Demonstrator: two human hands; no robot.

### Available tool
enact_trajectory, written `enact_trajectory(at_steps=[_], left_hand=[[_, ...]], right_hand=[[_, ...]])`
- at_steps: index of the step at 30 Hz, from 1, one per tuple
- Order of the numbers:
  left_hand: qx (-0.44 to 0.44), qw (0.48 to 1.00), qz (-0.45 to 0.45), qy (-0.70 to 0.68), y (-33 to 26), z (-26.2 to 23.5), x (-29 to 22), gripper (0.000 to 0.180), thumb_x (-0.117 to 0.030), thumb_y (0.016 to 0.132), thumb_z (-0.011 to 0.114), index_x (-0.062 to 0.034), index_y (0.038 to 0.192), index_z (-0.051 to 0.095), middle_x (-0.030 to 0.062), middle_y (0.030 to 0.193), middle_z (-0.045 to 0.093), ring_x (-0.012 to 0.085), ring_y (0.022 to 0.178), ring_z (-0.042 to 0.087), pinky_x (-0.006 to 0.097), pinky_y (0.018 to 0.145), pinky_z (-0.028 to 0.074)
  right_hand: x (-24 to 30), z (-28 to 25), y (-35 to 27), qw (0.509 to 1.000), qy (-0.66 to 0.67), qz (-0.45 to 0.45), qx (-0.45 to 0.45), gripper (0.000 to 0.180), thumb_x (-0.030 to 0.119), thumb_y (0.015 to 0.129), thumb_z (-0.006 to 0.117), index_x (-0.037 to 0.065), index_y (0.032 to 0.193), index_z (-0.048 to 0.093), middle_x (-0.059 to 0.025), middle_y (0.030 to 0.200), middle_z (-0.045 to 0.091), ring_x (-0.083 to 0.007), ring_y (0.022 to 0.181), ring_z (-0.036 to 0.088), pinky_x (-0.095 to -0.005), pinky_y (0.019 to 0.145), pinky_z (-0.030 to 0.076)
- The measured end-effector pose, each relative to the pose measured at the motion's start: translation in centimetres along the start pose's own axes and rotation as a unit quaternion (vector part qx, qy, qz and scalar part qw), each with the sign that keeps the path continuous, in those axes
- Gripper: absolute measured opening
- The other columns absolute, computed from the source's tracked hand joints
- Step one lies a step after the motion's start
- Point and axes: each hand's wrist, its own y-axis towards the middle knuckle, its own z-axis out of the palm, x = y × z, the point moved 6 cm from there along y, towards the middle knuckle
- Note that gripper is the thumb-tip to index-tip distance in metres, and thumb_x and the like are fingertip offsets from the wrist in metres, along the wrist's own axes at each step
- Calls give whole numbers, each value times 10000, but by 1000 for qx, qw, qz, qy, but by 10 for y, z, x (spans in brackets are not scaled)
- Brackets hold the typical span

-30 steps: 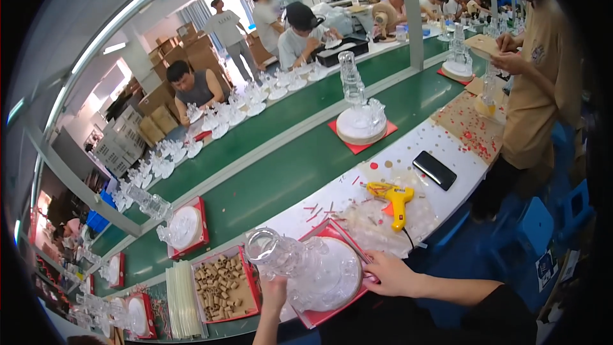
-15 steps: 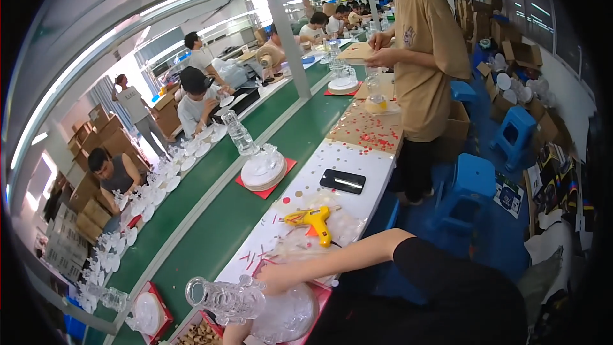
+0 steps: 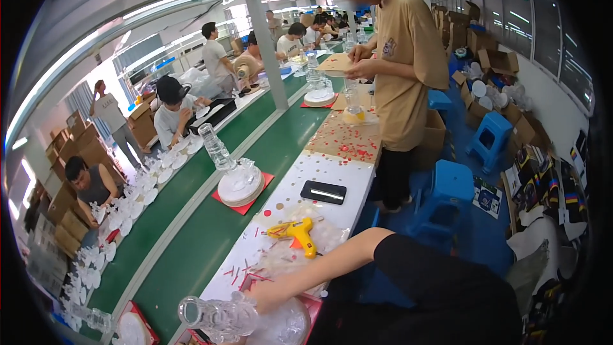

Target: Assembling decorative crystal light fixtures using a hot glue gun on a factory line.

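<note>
My right hand (image 3: 260,295) reaches across from the lower right, bare forearm below a black sleeve, to a red-edged box (image 3: 254,279). Its fingers are hidden at the box and behind a clear ribbed glass vessel (image 3: 220,317), so what they hold cannot be seen. The vessel leans over a white round disc stack (image 3: 287,327) wrapped in clear film, just below my wrist. My left hand is not visible. Past my forearm, a yellow glue gun (image 3: 295,232) lies on crumpled clear film, near thin red sticks (image 3: 239,275).
A black phone (image 3: 324,192) lies on the white tabletop among scattered dots. A green conveyor (image 3: 182,252) carries another disc stack (image 3: 241,186) on red card. Across it are clear plastic pieces (image 3: 128,211) and seated people. A standing person (image 3: 402,64) holds a board; blue stools (image 3: 444,191) stand right.
The view has shifted, so the scene sits farther left and slightly lower. My right hand stays by the red-edged box. Skin visible below the glass vessel at the lower edge has left the picture.
</note>
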Motion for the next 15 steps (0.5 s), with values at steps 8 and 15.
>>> enact_trajectory(at_steps=[8, 15], left_hand=[[-53, 994, -84, -53, 13, -21, -17, 304, -150, 881, 490, 20, 1097, 618, 226, 1087, 620, 321, 1077, 571, 413, 964, 421], [-107, 968, -210, -89, -54, -39, -59, 305, -137, 863, 485, 23, 1084, 624, 233, 1067, 620, 313, 1080, 576, 412, 972, 421]], right_hand=[[-14, 22, 15, 990, -61, -104, -70, 386, 305, 785, 596, -13, 1000, 564, -234, 859, 616, -428, 829, 601, -503, 792, 461], [-16, -5, 8, 996, -40, -76, 14, 380, 271, 781, 607, 0, 1045, 575, -233, 943, 623, -392, 901, 596, -437, 886, 449]])
